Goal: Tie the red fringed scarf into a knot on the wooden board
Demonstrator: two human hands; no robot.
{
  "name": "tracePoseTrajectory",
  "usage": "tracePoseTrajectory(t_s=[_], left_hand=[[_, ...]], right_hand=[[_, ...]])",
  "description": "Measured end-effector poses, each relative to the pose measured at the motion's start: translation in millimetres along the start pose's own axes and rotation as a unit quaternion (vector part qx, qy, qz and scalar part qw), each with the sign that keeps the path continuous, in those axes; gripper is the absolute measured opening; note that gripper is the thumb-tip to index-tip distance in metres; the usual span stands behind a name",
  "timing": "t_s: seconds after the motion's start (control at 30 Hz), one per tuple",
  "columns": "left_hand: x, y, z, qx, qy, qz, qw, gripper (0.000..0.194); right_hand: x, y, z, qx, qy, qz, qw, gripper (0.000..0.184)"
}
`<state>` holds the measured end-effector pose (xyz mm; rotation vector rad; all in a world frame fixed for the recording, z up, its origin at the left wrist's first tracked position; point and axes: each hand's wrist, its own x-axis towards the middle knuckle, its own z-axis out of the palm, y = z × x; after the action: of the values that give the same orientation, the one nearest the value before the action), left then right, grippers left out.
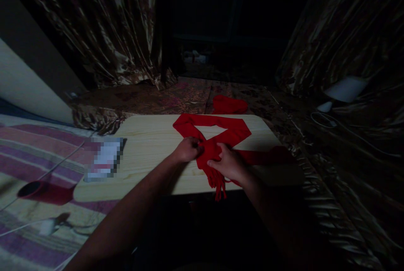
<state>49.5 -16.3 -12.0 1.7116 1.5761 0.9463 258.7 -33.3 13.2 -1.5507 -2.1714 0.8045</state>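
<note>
A red scarf [241, 133] lies on a small wooden table [151, 136], laid in a loop whose two parts cross near the middle. Its fringed end [216, 180] hangs over the table's near edge, and another stretch runs off to the right. At the left side of the crossing, my left hand [188, 150] has its fingers curled on the cloth. My right hand [229, 163] grips the right side of the same part, thumb and forefinger apart on the fabric; its other fingers are hidden.
Behind the table sits another red cloth item [229, 104]. A blurred-out flat object [105, 158] rests at the table's left. Left of it are a dark red cylinder [47, 192] and white cables on striped bedding [19, 153]. A white lamp [347, 89] stands at right, near curtains [126, 31].
</note>
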Motion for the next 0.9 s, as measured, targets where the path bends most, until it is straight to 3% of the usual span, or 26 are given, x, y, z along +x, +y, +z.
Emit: tracePoseTrajectory(t_s=[0.1,0.17,0.33,0.53,0.63,0.73,0.8,0.9], left_hand=[[6.5,-3.0,0.8,-0.007,-0.033,-0.058,0.998,0.016],[10.5,-7.2,1.0,-0.049,-0.025,-0.085,0.995,0.020],[15.1,-8.5,-5.2,-0.098,-0.029,-0.080,0.992,0.029],[14.3,4.9,-13.4,0.012,-0.033,-0.072,0.997,0.024],[14.4,6.8,-13.3,0.078,-0.013,-0.070,0.994,0.023],[14.4,6.5,-12.7,0.122,-0.026,-0.073,0.989,0.027],[13.9,6.5,-12.4,0.143,-0.050,-0.067,0.986,0.029],[12.6,7.8,-12.3,0.179,-0.075,-0.048,0.980,0.034]], right_hand=[[-2.0,-3.5,6.0,-0.003,0.001,-0.018,1.000,0.076],[-4.6,-6.1,8.3,0.001,-0.014,-0.037,0.999,0.070],[-5.0,-0.7,15.8,0.062,-0.012,-0.034,0.997,0.078],[2.3,11.8,14.6,0.299,-0.016,0.041,0.953,0.077],[3.4,14.6,3.7,0.369,0.001,0.079,0.926,0.072],[1.8,18.4,-3.6,0.404,-0.026,0.088,0.910,0.071],[-0.4,22.2,-4.4,0.379,-0.062,0.088,0.919,0.071],[-3.8,28.9,-4.8,0.271,-0.087,0.055,0.957,0.069]])
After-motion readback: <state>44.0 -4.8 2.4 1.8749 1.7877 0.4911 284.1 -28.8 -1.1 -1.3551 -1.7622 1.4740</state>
